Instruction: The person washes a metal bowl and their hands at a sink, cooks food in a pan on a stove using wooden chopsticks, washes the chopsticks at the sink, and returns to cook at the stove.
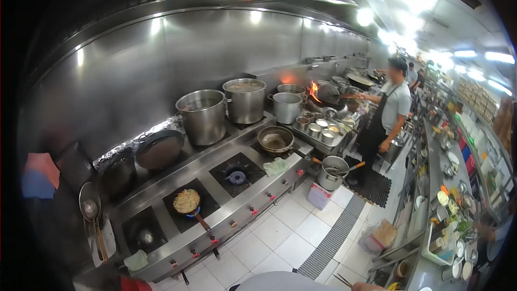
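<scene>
At the bottom edge, partly cut off, my right hand [368, 287] is closed on a pair of thin sticks that look like chopsticks [342, 280]. They point left over the tiled floor, touching no food. My left hand is out of view. On the stove in front, a frying pan of shredded food [187, 201] sits over a lit blue flame, its wooden handle [202, 222] pointing toward me. Beside it is a bare gas burner [236, 178]. A wide metal pan [276, 140] stands on the far burner, near a folded cloth [276, 166].
Tall stockpots [202, 118] line the stove's back. A co-worker [389, 108] holds a wok [327, 94] near high flames. Another person's hand [486, 231] is over the right counter with bowls and bottles. A pot with handled utensils [329, 178] stands low by the floor drain [334, 237].
</scene>
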`<action>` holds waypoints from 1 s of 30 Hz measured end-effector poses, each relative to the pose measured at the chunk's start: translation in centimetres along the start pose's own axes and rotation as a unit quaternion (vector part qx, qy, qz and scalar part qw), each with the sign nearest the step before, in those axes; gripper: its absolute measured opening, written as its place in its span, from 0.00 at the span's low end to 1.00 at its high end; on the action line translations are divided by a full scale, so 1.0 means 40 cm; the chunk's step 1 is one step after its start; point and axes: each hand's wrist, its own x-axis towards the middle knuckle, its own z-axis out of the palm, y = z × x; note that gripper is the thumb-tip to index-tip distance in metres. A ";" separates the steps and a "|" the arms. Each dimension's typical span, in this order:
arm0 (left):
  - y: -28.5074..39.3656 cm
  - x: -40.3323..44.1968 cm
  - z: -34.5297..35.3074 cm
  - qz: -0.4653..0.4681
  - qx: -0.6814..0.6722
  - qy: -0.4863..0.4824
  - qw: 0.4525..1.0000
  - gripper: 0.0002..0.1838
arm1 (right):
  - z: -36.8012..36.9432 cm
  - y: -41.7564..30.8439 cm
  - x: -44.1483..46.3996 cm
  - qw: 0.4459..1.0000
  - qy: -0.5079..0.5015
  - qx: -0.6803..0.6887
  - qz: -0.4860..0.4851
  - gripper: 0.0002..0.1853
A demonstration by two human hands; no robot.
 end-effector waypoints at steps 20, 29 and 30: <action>-0.330 -0.214 0.141 0.029 0.038 0.095 0.994 0.10 | 0.450 -0.607 0.411 0.966 -0.002 -0.178 -0.190 0.18; -0.118 -0.228 0.280 -0.115 -0.085 0.086 0.986 0.16 | 0.257 -0.616 0.634 0.887 -0.128 -0.400 -0.194 0.15; -0.091 -0.231 0.296 -0.124 -0.092 0.090 0.984 0.16 | 0.239 -0.628 0.662 0.869 -0.139 -0.427 -0.210 0.14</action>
